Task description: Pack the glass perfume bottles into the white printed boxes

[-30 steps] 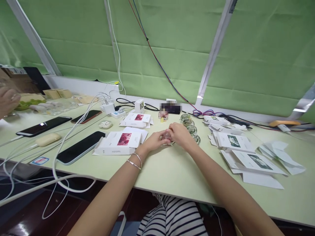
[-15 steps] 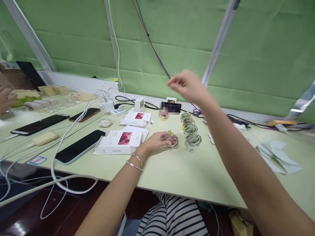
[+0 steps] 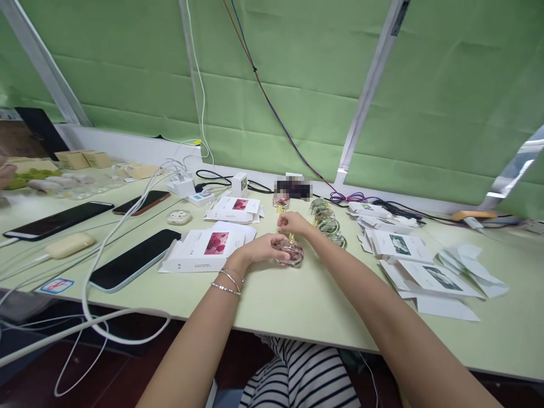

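Note:
My left hand (image 3: 267,248) is wrapped round a pink-tinted round glass bottle (image 3: 293,258) with a gold neck, which stands on the table. Just behind it, my right hand (image 3: 295,222) is low with its fingers pinched together; whatever they hold, if anything, is hidden. A second pinkish bottle (image 3: 281,199) with a gold part in front stands beyond the right fingertips. To the right, several clear and greenish round bottles (image 3: 329,225) form a row, partly behind my right forearm.
White boxes with red flower pictures (image 3: 204,249) lie left, beside a phone (image 3: 135,260) and an earphone case (image 3: 179,217). Opened white boxes (image 3: 437,277) and crumpled paper (image 3: 471,266) lie right. Charging cables (image 3: 89,294) cross the left side. Another person's hand (image 3: 5,173) shows far left.
My right hand has come down from high above the table to close behind the pink bottle. My left hand still holds that bottle, now slightly nearer me. The view has shifted a little.

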`<state>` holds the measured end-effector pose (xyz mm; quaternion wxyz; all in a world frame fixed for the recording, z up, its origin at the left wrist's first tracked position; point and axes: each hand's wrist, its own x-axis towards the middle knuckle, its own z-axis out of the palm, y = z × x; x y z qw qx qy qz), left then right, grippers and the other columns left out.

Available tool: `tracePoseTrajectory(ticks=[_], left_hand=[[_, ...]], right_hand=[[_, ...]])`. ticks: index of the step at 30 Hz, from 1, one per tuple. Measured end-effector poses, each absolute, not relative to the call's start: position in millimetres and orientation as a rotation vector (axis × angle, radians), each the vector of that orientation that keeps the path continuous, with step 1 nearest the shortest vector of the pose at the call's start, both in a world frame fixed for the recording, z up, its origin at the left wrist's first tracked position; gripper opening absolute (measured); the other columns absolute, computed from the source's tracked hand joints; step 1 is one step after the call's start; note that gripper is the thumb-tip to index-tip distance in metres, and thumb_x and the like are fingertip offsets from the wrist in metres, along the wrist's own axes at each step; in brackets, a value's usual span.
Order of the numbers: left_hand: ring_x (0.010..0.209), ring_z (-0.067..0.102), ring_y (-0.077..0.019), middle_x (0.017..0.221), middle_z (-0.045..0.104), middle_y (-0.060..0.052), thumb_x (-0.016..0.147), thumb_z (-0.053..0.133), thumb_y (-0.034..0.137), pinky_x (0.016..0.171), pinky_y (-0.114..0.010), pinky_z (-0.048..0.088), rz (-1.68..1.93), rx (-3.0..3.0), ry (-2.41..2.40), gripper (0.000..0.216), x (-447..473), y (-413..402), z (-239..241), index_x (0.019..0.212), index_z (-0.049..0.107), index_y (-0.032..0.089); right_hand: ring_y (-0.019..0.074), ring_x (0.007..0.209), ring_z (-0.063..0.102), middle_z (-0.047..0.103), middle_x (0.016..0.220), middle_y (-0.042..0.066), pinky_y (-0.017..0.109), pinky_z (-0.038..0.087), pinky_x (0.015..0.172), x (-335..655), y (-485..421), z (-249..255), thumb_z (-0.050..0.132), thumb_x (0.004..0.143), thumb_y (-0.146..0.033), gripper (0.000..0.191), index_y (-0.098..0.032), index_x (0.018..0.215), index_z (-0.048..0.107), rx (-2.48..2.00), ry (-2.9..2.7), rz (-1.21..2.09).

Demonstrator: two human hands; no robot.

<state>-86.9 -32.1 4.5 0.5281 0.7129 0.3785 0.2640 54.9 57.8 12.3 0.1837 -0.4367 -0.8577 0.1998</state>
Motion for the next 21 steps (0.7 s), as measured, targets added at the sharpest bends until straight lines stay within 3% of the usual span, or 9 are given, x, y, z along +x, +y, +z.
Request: tracePoseTrajectory(ticks=[4,8,11,13,15,17,19,21], left_hand=[[0.083,0.063,-0.0201,0.091,0.067,-0.006,0.062,0.071,0.03,0.076,-0.035,0.049,0.615,1.642,0.817,0.032,-87,-33,5,0.09,0.062,0.015],[0.088,0.062,-0.0193,0.096,0.067,-0.005,0.064,0.07,0.028,0.082,-0.035,0.047,0.554,1.65,0.761,0.039,-88,-34,5,0.1,0.061,0.017],[0.088,0.061,-0.0189,0.093,0.067,-0.002,0.063,0.07,0.03,0.081,-0.032,0.046,0.535,1.786,0.868,0.039,-90,-32,5,0.099,0.062,0.019],[0.082,0.06,-0.0188,0.087,0.066,-0.002,0.063,0.07,0.035,0.075,-0.03,0.046,0.541,1.863,0.966,0.036,-91,-31,6,0.094,0.063,0.017],[0.08,0.059,-0.0183,0.087,0.065,-0.004,0.071,0.061,0.044,0.07,-0.029,0.046,0.692,1.868,1.061,0.037,-90,-28,6,0.096,0.061,0.016],[0.085,0.057,-0.0177,0.096,0.063,-0.007,0.083,0.042,0.047,0.071,-0.029,0.046,1.037,1.803,1.207,0.039,-88,-25,6,0.103,0.058,0.016],[0.092,0.055,-0.0179,0.103,0.061,-0.009,0.089,0.03,0.039,0.079,-0.031,0.046,1.317,1.772,1.427,0.037,-85,-20,2,0.106,0.055,0.017],[0.099,0.053,-0.0204,0.107,0.06,-0.01,0.088,0.036,0.028,0.089,-0.036,0.042,1.313,1.889,1.641,0.029,-81,-14,-4,0.107,0.054,0.016]], right_hand=[[0.0108,0.074,0.059,0.067,0.078,0.001,0.021,0.043,0.069,59,54,21,0.057,0.074,-0.013,0.008,-0.016,0.078,0.063,-1.233,-2.343,0.52],[0.012,0.076,0.059,0.066,0.089,0.004,0.022,0.044,0.066,80,36,49,0.045,0.085,-0.033,0.024,-0.016,0.089,0.062,-1.129,-2.249,0.727],[0.0135,0.074,0.06,0.066,0.091,0.003,0.022,0.044,0.06,96,9,59,0.068,0.067,-0.038,0.037,-0.019,0.098,0.061,-1.141,-2.446,0.969],[0.0138,0.067,0.057,0.065,0.079,0.001,0.022,0.04,0.057,101,-10,56,0.076,0.057,-0.033,0.035,-0.02,0.086,0.062,-1.225,-2.532,0.795],[0.0127,0.058,0.053,0.061,0.065,-0.001,0.023,0.035,0.053,102,-25,53,0.071,0.063,-0.033,0.02,-0.019,0.072,0.061,-1.253,-2.55,0.551],[0.0119,0.055,0.05,0.058,0.06,-0.001,0.023,0.031,0.052,103,-32,58,0.065,0.069,-0.034,0.017,-0.018,0.066,0.059,-1.258,-2.525,0.382],[0.0122,0.058,0.052,0.059,0.063,0.0,0.022,0.03,0.052,103,-28,72,0.064,0.07,-0.036,0.02,-0.017,0.068,0.059,-1.301,-2.456,0.266],[0.0136,0.063,0.053,0.061,0.069,0.001,0.022,0.03,0.053,102,-14,86,0.063,0.071,-0.039,0.023,-0.017,0.074,0.059,-1.393,-2.341,0.136]])
